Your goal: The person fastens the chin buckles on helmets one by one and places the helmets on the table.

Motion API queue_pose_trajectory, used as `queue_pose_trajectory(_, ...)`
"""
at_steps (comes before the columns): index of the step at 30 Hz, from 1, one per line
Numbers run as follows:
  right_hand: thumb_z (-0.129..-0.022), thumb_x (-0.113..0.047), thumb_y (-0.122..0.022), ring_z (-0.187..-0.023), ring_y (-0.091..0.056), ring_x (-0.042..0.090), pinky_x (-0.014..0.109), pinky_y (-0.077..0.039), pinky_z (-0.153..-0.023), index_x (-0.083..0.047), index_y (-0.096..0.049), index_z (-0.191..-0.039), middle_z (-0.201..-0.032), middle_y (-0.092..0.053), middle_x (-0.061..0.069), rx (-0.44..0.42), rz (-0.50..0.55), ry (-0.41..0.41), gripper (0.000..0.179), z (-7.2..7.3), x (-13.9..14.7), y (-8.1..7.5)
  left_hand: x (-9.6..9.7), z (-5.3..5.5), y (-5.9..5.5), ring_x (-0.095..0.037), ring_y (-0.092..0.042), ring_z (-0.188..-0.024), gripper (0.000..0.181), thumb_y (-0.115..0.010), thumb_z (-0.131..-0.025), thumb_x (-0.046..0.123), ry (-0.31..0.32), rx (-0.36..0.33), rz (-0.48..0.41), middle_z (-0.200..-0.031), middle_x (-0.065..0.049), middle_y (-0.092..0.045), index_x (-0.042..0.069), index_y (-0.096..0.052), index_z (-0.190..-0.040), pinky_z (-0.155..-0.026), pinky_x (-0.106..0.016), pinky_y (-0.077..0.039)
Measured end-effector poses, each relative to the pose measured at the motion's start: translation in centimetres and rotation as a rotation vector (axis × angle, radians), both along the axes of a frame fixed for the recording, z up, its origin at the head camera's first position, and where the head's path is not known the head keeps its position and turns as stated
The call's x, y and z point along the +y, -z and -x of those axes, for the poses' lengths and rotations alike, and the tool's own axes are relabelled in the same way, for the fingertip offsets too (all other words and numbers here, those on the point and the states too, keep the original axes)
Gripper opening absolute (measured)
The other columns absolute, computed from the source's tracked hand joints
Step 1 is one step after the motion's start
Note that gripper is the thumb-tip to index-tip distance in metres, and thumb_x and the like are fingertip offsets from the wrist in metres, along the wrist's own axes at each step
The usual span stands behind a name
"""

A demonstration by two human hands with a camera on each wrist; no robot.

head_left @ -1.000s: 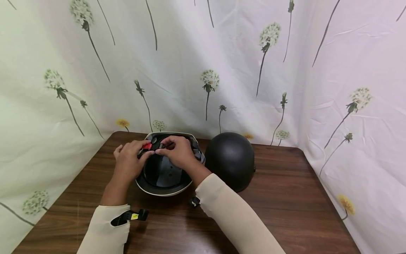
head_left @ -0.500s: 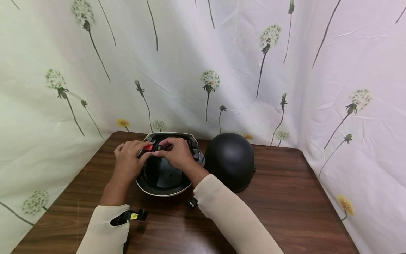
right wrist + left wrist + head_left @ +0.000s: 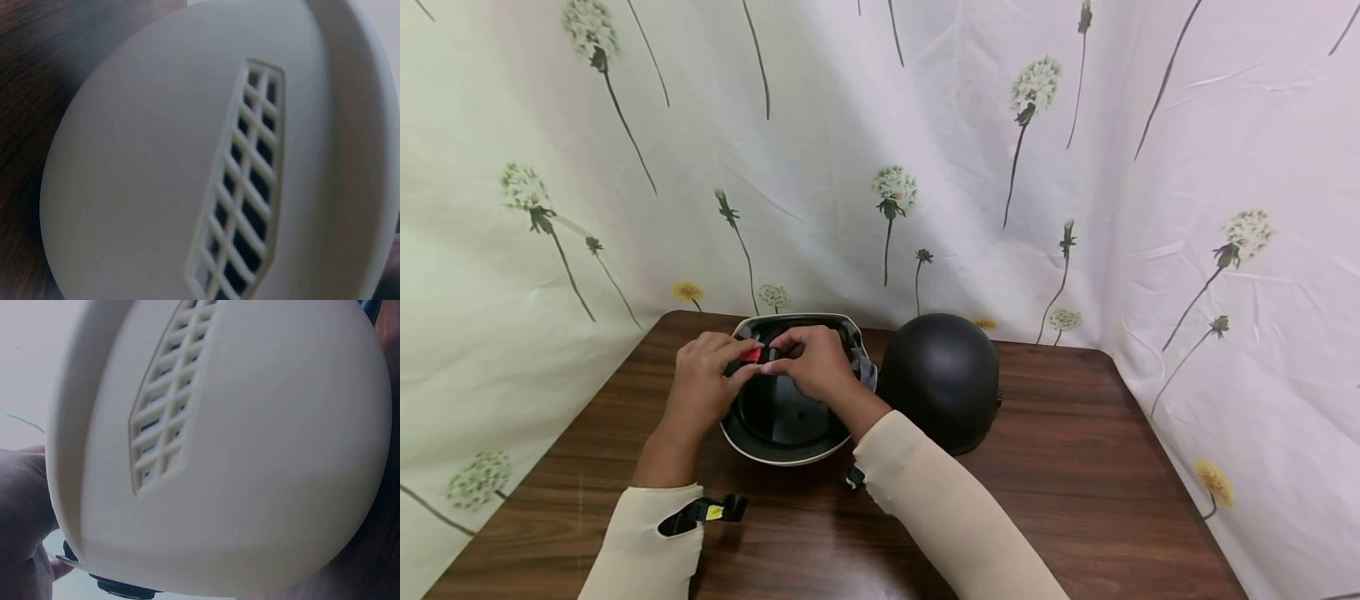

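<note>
Looking at a white helmet [image 3: 790,425] upside down on the far side of the brown table [image 3: 1075,500], left of centre, right beside a black helmet [image 3: 940,379] sitting dome up. Can't tell if touching or just barely apart. Over the far half of the hollow: left hand [image 3: 706,373] with thumb and fingers pinching a red buckle [image 3: 751,355], right hand [image 3: 816,364] with thumb and forefinger pinching a dark buckle end [image 3: 770,355] just to the right. Can't tell whether clicked together or only lined up, too small from here.

As for handling, probably pretty light for the bulk. Stiff, smooth shell by the look of both wrist views, with a gridded left vent [image 3: 165,406] and right vent [image 3: 240,187]. Likely slippery on the bare curve, and prone to rocking if pushed sideways. Best to grab by the rim, not palm the dome. Not fragile, at a guess. Buckle bits: small, hard, best pinched by the sides.
</note>
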State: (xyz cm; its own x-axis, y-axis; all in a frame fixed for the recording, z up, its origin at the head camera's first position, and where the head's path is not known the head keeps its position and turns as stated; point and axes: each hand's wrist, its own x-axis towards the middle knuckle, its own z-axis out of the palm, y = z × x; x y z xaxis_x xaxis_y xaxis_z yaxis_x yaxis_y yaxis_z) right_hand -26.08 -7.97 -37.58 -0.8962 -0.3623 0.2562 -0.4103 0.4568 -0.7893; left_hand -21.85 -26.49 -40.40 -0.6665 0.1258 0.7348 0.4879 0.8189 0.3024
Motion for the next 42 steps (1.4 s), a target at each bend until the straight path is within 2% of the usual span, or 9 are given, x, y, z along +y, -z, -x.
queue_pose_trajectory(3, -0.081, -0.023, -0.093, -0.073, -0.064, -0.002, 0.019, -0.053, -0.065, -0.017, -0.083, -0.1, -0.09, -0.074, -0.008, 0.002, -0.008, -0.008, 0.022, -0.1, 0.0, 0.1, 0.0, -0.1, 0.1, -0.039, -0.061, -0.098, 0.037, -0.092, -0.072, -0.004, 0.007, 0.005, 0.011, -0.095, -0.018, -0.072, -0.003, -0.08, -0.107, -0.088, -0.067, -0.044)
queue_pose_trajectory(12, -0.081, -0.022, -0.093, -0.074, -0.065, -0.002, 0.018, -0.053, -0.065, -0.015, -0.082, -0.101, -0.092, -0.075, -0.007, -0.013, -0.011, -0.023, 0.024, -0.2, -0.1, -0.1, 0.0, -0.2, 0.0, -0.039, -0.062, -0.101, 0.036, -0.092, -0.074, -0.005, -0.005, -0.042, 0.019, -0.102, -0.02, -0.075, -0.002, -0.079, -0.108, -0.088, -0.068, -0.044)
queue_pose_trajectory(21, -0.084, -0.023, -0.092, -0.078, -0.065, -0.001, 0.018, -0.052, -0.066, -0.014, -0.081, -0.107, -0.102, -0.074, -0.004, 0.02, -0.046, -0.026, 0.028, -0.3, 0.2, -0.1, 0.1, -0.5, -0.4, -0.042, -0.059, -0.109, 0.036, -0.09, -0.08, 0.003, -0.051, -0.127, 0.009, -0.113, -0.023, -0.074, 0.003, -0.078, -0.114, -0.091, -0.071, -0.04)
queue_pose_trajectory(30, -0.086, -0.024, -0.09, -0.088, -0.069, 0.004, 0.019, -0.055, -0.071, -0.012, -0.078, -0.114, -0.106, -0.074, -0.003, 0.009, -0.061, -0.032, 0.033, -0.3, 1.3, -0.8, -0.1, -0.5, -0.7, -0.045, -0.057, -0.114, 0.043, -0.094, -0.078, 0.013, -0.085, -0.132, 0.022, -0.111, -0.023, -0.074, 0.006, -0.078, -0.117, -0.093, -0.076, -0.038)
queue_pose_trajectory(36, -0.087, -0.023, -0.089, -0.089, -0.069, 0.006, 0.02, -0.055, -0.074, -0.009, -0.078, -0.118, -0.109, -0.075, 0.001, 0.022, -0.06, -0.045, 0.036, -0.1, 2.1, -1.0, -0.3, -0.5, -0.7, -0.045, -0.058, -0.111, 0.048, -0.096, -0.074, 0.018, -0.065, -0.089, 0.028, -0.112, -0.021, -0.074, 0.008, -0.078, -0.117, -0.091, -0.075, -0.038)
queue_pose_trajectory(42, -0.087, -0.023, -0.09, -0.09, -0.07, 0.006, 0.021, -0.057, -0.077, -0.013, -0.079, -0.115, -0.109, -0.076, 0.002, 0.028, -0.035, -0.04, 0.032, -0.1, 3.3, -1.2, -0.4, -0.6, -0.6, -0.046, -0.059, -0.106, 0.047, -0.096, -0.075, 0.018, -0.039, -0.072, 0.032, -0.11, -0.021, -0.072, 0.008, -0.078, -0.117, -0.088, -0.074, -0.039)
